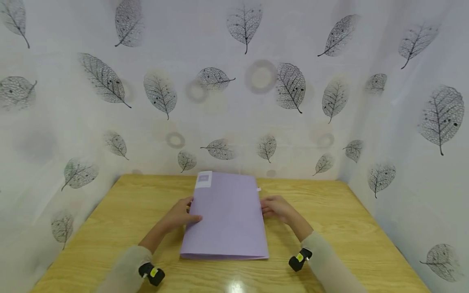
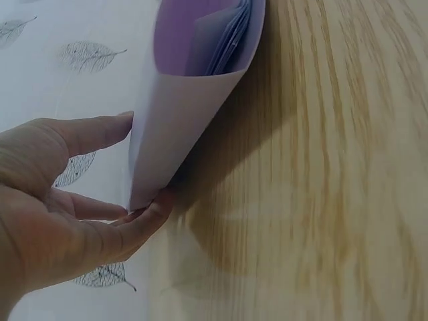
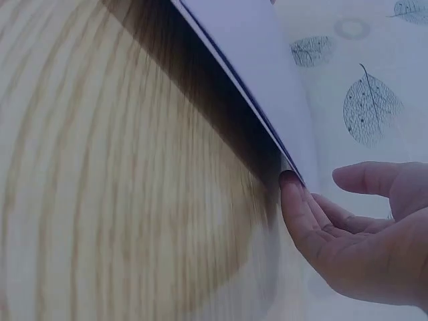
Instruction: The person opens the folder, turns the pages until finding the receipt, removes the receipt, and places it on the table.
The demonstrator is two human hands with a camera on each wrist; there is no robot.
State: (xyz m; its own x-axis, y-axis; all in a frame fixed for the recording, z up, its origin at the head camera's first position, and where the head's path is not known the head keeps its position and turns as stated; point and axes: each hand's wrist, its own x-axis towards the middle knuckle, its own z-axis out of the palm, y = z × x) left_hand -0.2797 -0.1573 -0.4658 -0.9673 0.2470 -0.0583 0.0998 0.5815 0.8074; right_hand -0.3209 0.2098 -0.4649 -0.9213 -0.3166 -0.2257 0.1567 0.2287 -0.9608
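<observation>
Purple folder [image 1: 229, 219] closed, right edge off bench [image 1: 329, 232] | left hand [image 1: 178, 214] pinching its left side | right hand [image 1: 277, 207] spread, fingers beneath (thumb free) | seems early: cover unopened

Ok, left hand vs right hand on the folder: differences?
The left hand is at the labelled edge of the purple folder, the right hand at the opposite edge. The left hand's thumb rests on it; the right hand's thumb is clear. Both hands have fingertips at its edges.

Matt folder [image 1: 227, 219], glossy wood-grained table [image 1: 344, 228]
</observation>
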